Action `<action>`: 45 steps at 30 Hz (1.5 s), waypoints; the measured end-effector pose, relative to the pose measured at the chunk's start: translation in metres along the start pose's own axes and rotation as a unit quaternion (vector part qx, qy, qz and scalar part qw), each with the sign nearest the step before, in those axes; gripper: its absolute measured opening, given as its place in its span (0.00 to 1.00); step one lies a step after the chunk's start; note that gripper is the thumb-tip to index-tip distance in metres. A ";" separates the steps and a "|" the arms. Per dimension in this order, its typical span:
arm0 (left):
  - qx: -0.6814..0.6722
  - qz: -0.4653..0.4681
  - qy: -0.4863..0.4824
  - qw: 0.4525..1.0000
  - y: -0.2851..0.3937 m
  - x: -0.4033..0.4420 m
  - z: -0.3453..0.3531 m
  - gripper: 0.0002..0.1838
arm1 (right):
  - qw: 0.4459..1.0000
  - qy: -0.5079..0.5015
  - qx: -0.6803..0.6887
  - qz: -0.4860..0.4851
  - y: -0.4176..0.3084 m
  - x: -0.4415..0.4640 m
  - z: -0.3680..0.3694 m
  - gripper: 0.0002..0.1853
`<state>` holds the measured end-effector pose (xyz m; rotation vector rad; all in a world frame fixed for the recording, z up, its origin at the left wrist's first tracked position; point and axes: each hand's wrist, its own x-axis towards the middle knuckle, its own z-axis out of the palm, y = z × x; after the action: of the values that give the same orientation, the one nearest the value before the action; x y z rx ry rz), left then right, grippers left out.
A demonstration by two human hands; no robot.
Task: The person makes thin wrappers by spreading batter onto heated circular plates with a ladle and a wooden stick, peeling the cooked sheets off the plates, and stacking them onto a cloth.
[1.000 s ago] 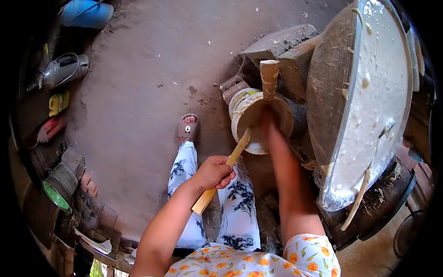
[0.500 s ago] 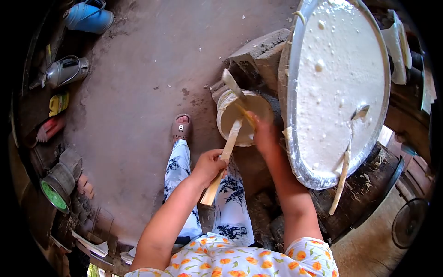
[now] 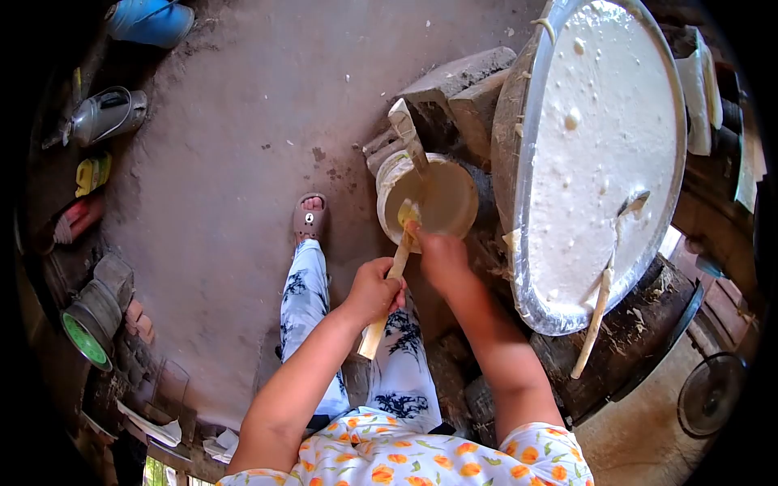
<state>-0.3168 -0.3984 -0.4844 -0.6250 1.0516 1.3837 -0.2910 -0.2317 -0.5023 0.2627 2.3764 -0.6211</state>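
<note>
My left hand (image 3: 378, 290) is closed around a flat wooden stick (image 3: 374, 338), whose upper end reaches the near rim of a bucket (image 3: 450, 202). By that upper end is my right hand (image 3: 438, 255), its fingers pinched on a small yellowish piece (image 3: 408, 213) against the stick. A second, batter-coated wooden paddle (image 3: 411, 138) leans out over the bucket's far rim. To the right, a large basin (image 3: 531, 162) holds pale, bubbly batter (image 3: 604, 154), with a wooden-handled ladle (image 3: 600, 312) resting in it.
Stone blocks (image 3: 458, 77) lie behind the bucket. Along the left side stand a blue container (image 3: 150, 22), a metal kettle (image 3: 108, 116), a yellow bottle (image 3: 92, 175) and a pot with a green inside (image 3: 85, 342). A round dark lid (image 3: 711, 394) lies at the lower right.
My right hand has come up out of the bucket and moved left to the stick, bringing the small yellowish piece. The view has shifted, so the basin shows more fully than at first.
</note>
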 end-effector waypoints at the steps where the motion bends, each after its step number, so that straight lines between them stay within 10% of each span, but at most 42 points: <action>1: -0.002 0.003 -0.011 1.000 0.001 0.001 0.000 0.04 | 0.999 0.009 0.013 0.035 0.006 0.005 0.006 0.30; 9: 0.022 -0.043 0.004 0.999 0.022 -0.003 -0.017 0.07 | 0.994 0.087 0.046 -0.050 -0.004 0.004 -0.014 0.27; 21: 0.056 -0.061 -0.046 0.995 0.027 0.002 -0.025 0.04 | 0.991 0.044 0.071 0.107 0.068 0.095 0.061 0.21; 24: 0.045 -0.068 -0.065 0.995 0.030 -0.003 -0.032 0.04 | 0.789 0.054 0.442 0.424 0.062 0.115 0.051 0.16; 28: 0.041 -0.084 -0.081 0.992 0.032 -0.020 -0.040 0.04 | 0.960 -0.035 0.083 0.267 0.099 0.127 0.084 0.16; 34: 0.095 -0.126 -0.047 0.986 0.035 -0.060 -0.048 0.04 | 0.959 -0.152 -0.096 0.217 0.106 0.137 0.095 0.22; 36: 0.070 -0.120 -0.047 0.989 0.036 -0.082 -0.051 0.04 | 0.978 0.049 -0.061 0.195 0.147 0.126 0.157 0.25; 40: -0.005 -0.096 -0.027 0.995 0.036 -0.128 -0.050 0.07 | 0.975 0.113 0.040 0.188 0.137 0.120 0.126 0.34; 42: -0.032 -0.089 -0.043 0.995 0.027 -0.143 -0.051 0.14 | 0.936 -0.021 0.192 0.294 0.110 0.104 0.072 0.27; 45: -0.159 -0.099 -0.121 0.975 0.020 -0.162 -0.054 0.18 | 0.939 0.193 0.177 0.225 0.068 0.063 0.043 0.23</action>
<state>-0.3281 -0.5198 -0.3627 -0.7495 0.5620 1.4211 -0.2922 -0.1926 -0.5964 1.1444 2.4207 -0.8242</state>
